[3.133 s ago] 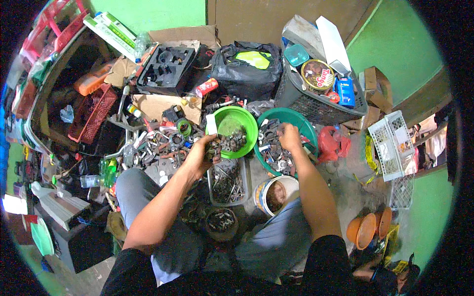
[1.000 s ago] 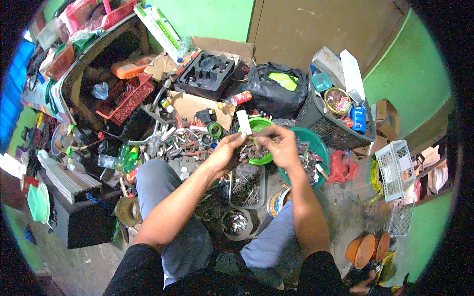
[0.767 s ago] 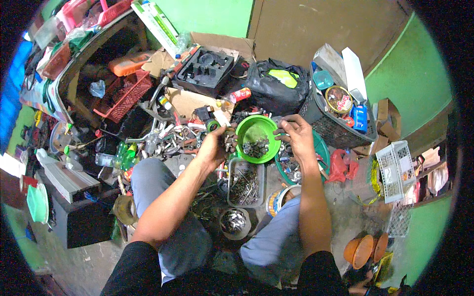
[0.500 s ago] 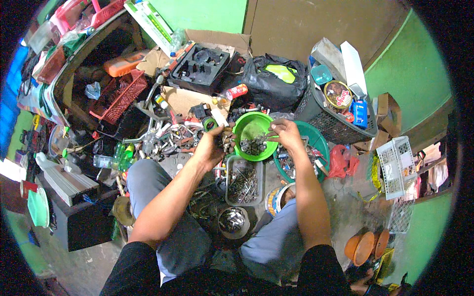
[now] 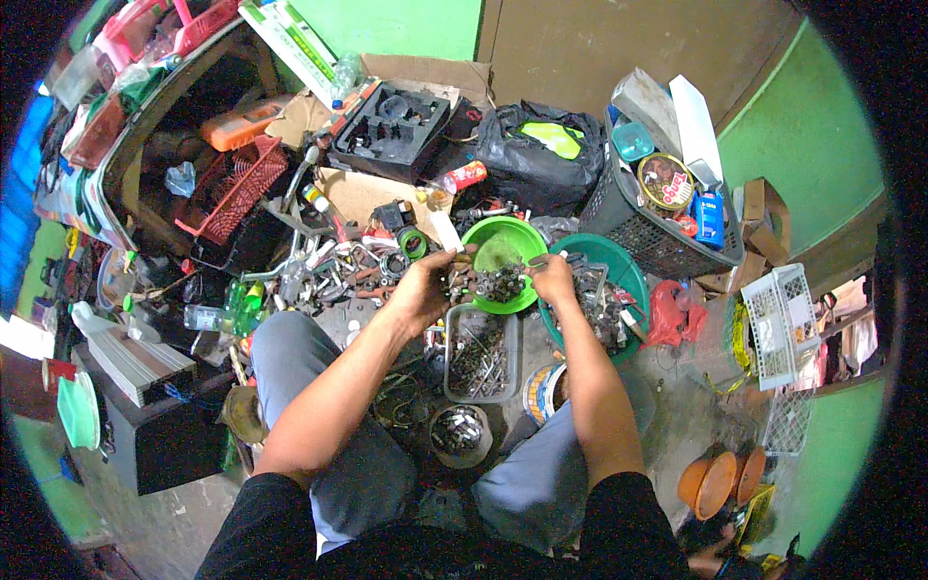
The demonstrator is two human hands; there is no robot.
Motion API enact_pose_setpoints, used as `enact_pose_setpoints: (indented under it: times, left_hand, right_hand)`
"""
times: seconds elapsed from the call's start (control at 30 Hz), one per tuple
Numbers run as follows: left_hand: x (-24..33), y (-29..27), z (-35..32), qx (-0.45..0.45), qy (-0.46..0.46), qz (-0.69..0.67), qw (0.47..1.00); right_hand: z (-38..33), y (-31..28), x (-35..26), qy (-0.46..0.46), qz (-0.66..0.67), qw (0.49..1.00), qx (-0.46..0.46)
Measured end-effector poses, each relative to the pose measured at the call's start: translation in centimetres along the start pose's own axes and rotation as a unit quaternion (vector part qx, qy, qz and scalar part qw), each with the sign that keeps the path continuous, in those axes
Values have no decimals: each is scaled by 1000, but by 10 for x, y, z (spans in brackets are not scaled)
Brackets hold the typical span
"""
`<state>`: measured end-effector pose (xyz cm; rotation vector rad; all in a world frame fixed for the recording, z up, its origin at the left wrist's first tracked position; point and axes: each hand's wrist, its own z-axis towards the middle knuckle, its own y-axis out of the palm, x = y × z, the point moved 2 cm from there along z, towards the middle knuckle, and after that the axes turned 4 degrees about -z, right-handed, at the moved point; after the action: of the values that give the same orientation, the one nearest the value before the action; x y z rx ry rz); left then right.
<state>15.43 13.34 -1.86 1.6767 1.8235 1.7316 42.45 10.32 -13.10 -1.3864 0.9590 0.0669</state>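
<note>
Fingers (image 5: 447,274) of your left hand (image 5: 425,288) are gripping metal parts beside the green bowl (image 5: 503,275); your right hand (image 5: 553,278) is pinching its rim.

Cluttered workshop floor, scrap metal parts (image 5: 338,275), bolt-filled tub (image 5: 480,353)

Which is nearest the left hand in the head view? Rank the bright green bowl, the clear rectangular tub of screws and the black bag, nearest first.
From the left hand:
1. Bright green bowl, just to its right.
2. Clear rectangular tub, below, between the knees.
3. Black bag, far beyond the bowl.
</note>
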Motion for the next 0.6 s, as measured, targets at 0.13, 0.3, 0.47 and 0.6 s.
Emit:
enact_pose_setpoints:
  times: [0.13, 0.3, 0.47, 0.6]
  left_hand:
    - [-2, 2, 0, 9, 5, -12, 1000]
    - [-3, 3, 1, -40, 2, -20, 999]
    - [-1, 0, -5, -59, 3, -51, 997]
    - [-3, 3, -9, -81, -1, -87, 993]
  right_hand:
    - [-14, -28, -40, -78, 11, 995, 58]
    - [-34, -51, -86, -171, 126, 971, 110]
    - [-95, -77, -140, -269, 154, 949, 54]
    - [-125, -92, -149, -312, 104, 944, 26]
